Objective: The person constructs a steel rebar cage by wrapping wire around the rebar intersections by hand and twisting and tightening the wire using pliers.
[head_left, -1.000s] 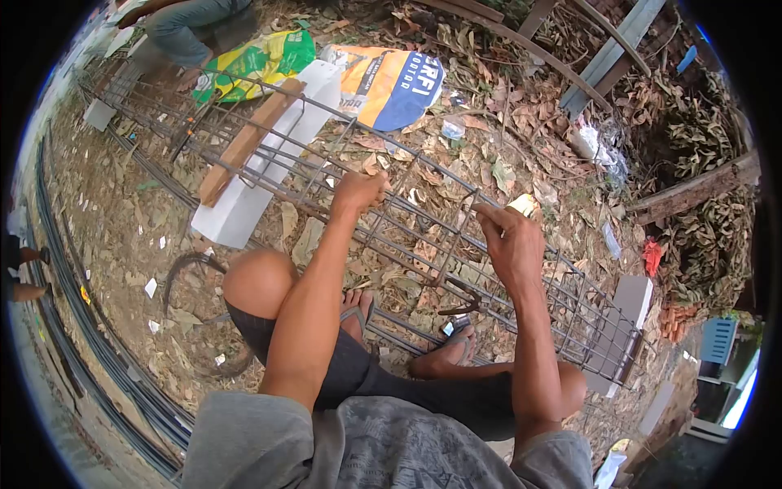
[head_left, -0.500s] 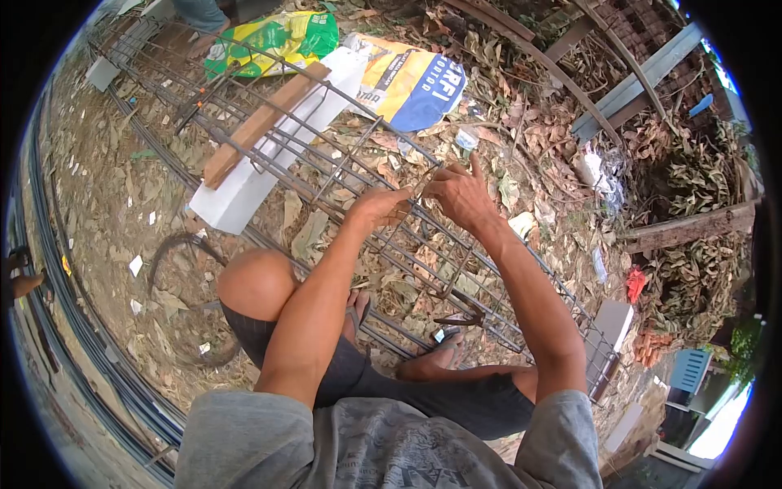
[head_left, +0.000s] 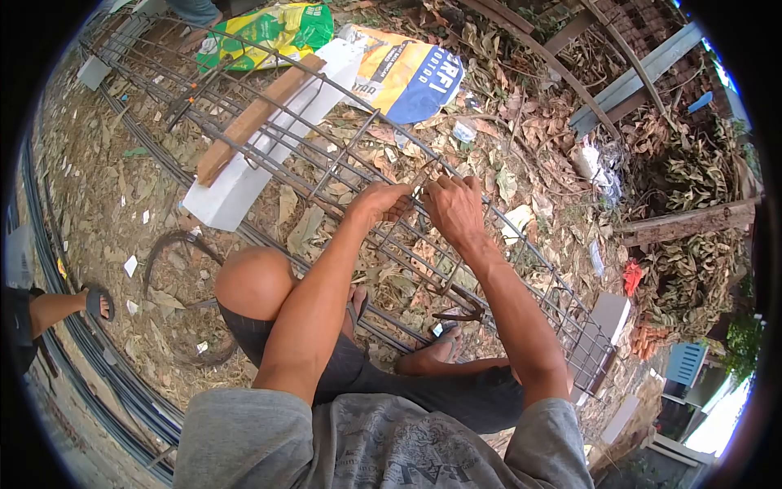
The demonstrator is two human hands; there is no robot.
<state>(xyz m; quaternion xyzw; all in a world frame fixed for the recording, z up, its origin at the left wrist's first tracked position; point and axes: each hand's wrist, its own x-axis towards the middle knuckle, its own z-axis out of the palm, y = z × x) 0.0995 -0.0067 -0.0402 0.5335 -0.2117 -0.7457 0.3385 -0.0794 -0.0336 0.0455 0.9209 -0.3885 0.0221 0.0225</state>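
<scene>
A long rebar cage (head_left: 336, 167) of steel bars and square stirrups runs diagonally in front of me. My left hand (head_left: 383, 201) is at the cage's upper bars, its fingers closed in a pinch near a stirrup joint. Just to its right, my right hand (head_left: 454, 210) is closed with knuckles up at the same joint. The fingertips almost meet; what they pinch is too small to make out. A dark pincer-like tool (head_left: 466, 313) lies at the cage near my foot.
A wooden plank (head_left: 259, 118) and a white block (head_left: 218, 204) lie crosswise at the cage. Green-yellow (head_left: 269, 37) and yellow-blue (head_left: 411, 77) sacks lie beyond. Bundled bars (head_left: 98, 350) run along the left, where another person's sandalled foot (head_left: 98, 303) stands. Dry leaves cover the ground.
My right hand has turned over, its raised fingers now curled down at the joint. My left hand stays nearly in place. Another person's leg and foot have come into view at the left.
</scene>
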